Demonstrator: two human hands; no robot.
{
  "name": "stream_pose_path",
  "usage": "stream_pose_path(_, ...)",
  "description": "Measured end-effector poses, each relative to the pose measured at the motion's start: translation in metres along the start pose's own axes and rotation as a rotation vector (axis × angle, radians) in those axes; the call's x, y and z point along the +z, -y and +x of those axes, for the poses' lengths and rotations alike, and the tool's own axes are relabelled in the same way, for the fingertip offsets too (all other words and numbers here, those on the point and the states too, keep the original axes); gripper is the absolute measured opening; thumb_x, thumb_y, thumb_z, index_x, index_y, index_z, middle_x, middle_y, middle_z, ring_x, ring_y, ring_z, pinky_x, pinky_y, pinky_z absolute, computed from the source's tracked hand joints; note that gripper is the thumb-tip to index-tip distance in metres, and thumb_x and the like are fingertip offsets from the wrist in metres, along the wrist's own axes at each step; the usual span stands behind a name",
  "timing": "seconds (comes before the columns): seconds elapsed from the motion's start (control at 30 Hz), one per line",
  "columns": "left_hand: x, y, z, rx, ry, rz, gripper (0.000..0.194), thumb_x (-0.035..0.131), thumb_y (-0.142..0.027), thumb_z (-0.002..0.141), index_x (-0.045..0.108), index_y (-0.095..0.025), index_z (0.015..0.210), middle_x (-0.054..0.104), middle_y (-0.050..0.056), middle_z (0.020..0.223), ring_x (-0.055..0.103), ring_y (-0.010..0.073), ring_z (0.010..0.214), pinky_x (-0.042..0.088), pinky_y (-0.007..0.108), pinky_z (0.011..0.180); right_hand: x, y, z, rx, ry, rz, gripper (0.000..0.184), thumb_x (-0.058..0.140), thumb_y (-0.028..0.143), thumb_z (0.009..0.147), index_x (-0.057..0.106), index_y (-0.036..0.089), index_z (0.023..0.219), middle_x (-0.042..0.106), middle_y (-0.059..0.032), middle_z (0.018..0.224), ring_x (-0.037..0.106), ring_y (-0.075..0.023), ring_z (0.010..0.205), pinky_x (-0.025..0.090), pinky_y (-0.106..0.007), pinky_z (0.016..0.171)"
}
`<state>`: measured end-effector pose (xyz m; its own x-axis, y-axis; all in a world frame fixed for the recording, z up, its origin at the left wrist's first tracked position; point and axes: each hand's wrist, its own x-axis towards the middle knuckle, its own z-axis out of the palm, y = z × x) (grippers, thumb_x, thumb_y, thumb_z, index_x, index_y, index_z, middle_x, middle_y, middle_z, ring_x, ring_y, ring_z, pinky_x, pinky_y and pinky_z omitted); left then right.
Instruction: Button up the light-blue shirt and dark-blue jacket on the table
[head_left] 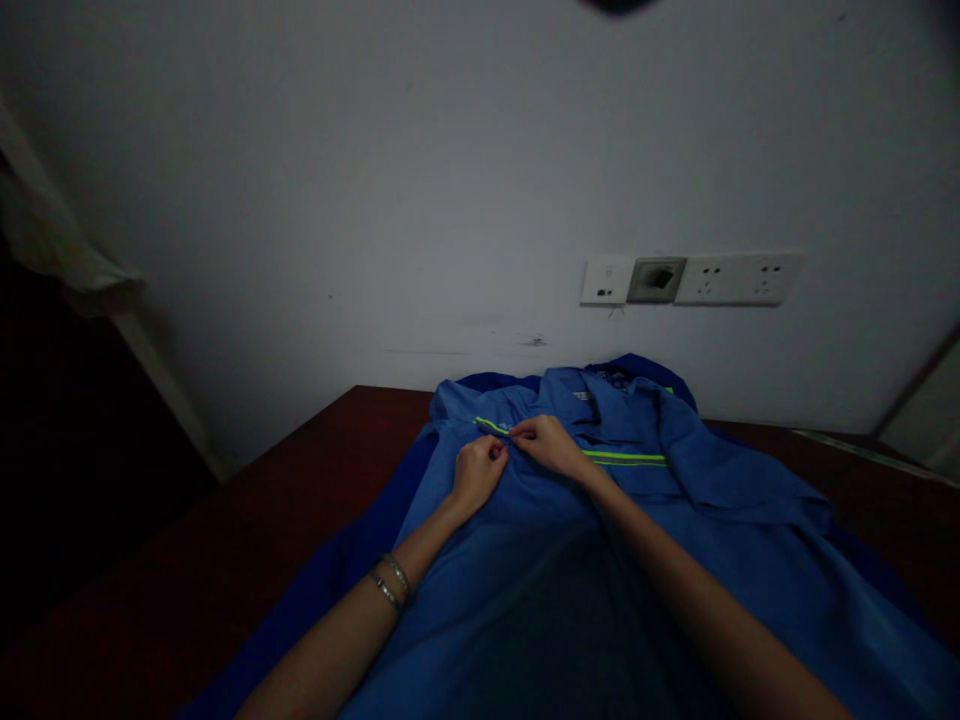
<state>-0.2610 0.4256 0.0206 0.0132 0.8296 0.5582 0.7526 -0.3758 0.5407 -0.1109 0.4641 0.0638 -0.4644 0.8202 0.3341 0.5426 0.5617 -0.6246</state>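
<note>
A light blue work shirt [630, 520] with yellow-green stripes lies spread over a darker blue garment [360, 545]. On the left side of its chest, my left hand [478, 472] is closed in a pinch on the shirt fabric. Just above and to the right of it, my right hand [546, 443] pinches the cloth at the end of the short left stripe [491, 426]. The fingertips of both hands almost meet. The small piece between them is too dim to make out. The collar [574, 385] points toward the wall.
The garments lie on a dark reddish-brown table [322, 450] pushed against a pale wall [300, 180]. A row of wall sockets [739, 279] sits above the table at the right. Pale cloth [60, 240] hangs at the far left, beside a dark area.
</note>
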Motion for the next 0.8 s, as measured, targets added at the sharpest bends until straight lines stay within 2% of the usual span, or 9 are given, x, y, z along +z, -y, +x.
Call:
stream_pose_path(0.2, 0.001, 0.000, 0.000, 0.006, -0.022, -0.009, 0.012, 0.054, -0.020, 0.079, 0.064, -0.015, 0.074, 0.064, 0.002, 0.070, 0.056, 0.0116, 0.064, 0.039, 0.021, 0.062, 0.003, -0.009, 0.002, 0.126, -0.006, 0.262, 0.023, 0.057, 0.018, 0.068, 0.070, 0.010, 0.085, 0.071, -0.0083, 0.082, 0.065, -0.0205, 0.078, 0.049, -0.026, 0.071)
stream_pose_path(0.3, 0.000, -0.001, 0.000, 0.008, -0.019, -0.025, 0.013, 0.054, -0.021, 0.079, 0.064, -0.015, 0.075, 0.064, 0.002, 0.070, 0.056, 0.0116, 0.064, 0.039, 0.021, 0.062, 0.002, -0.013, 0.003, 0.137, -0.003, 0.353, 0.021, 0.060, 0.024, 0.067, 0.071, 0.011, 0.080, 0.071, -0.0059, 0.078, 0.064, -0.0190, 0.076, 0.048, -0.026, 0.070)
stream_pose_path(0.47, 0.000, -0.003, -0.002, 0.016, -0.041, -0.070, 0.014, 0.053, -0.022, 0.080, 0.065, -0.015, 0.077, 0.065, 0.002, 0.072, 0.056, 0.0116, 0.064, 0.040, 0.021, 0.062, -0.001, -0.020, 0.003, 0.234, 0.056, 0.505, 0.026, 0.054, 0.026, 0.070, 0.069, 0.010, 0.084, 0.065, -0.0002, 0.059, 0.053, -0.0101, 0.049, 0.039, -0.020, 0.048)
stream_pose_path(0.53, 0.000, -0.003, -0.002, 0.020, -0.042, -0.096, 0.015, 0.053, -0.022, 0.080, 0.065, -0.015, 0.076, 0.065, 0.003, 0.072, 0.057, 0.0116, 0.064, 0.040, 0.021, 0.062, -0.001, -0.022, 0.002, 0.266, 0.078, 0.566, 0.027, 0.057, 0.025, 0.067, 0.068, 0.010, 0.086, 0.064, 0.0009, 0.056, 0.050, -0.0081, 0.045, 0.036, -0.019, 0.044)
stream_pose_path(0.67, 0.001, -0.004, -0.002, 0.020, -0.045, -0.136, 0.015, 0.053, -0.022, 0.080, 0.065, -0.014, 0.076, 0.066, 0.003, 0.072, 0.057, 0.0118, 0.063, 0.041, 0.021, 0.061, 0.003, -0.026, 0.002, 0.263, 0.060, 0.607, 0.024, 0.062, 0.024, 0.062, 0.066, 0.011, 0.082, 0.066, -0.0011, 0.062, 0.054, -0.0093, 0.050, 0.041, -0.020, 0.049)
stream_pose_path(0.8, 0.001, -0.004, -0.002, 0.016, -0.057, -0.163, 0.014, 0.054, -0.021, 0.080, 0.066, -0.015, 0.076, 0.066, 0.003, 0.072, 0.058, 0.0121, 0.064, 0.042, 0.021, 0.062, 0.009, -0.029, 0.003, 0.185, -0.002, 0.571, 0.023, 0.064, 0.026, 0.060, 0.067, 0.012, 0.077, 0.068, -0.0036, 0.067, 0.059, -0.0128, 0.059, 0.046, -0.023, 0.056)
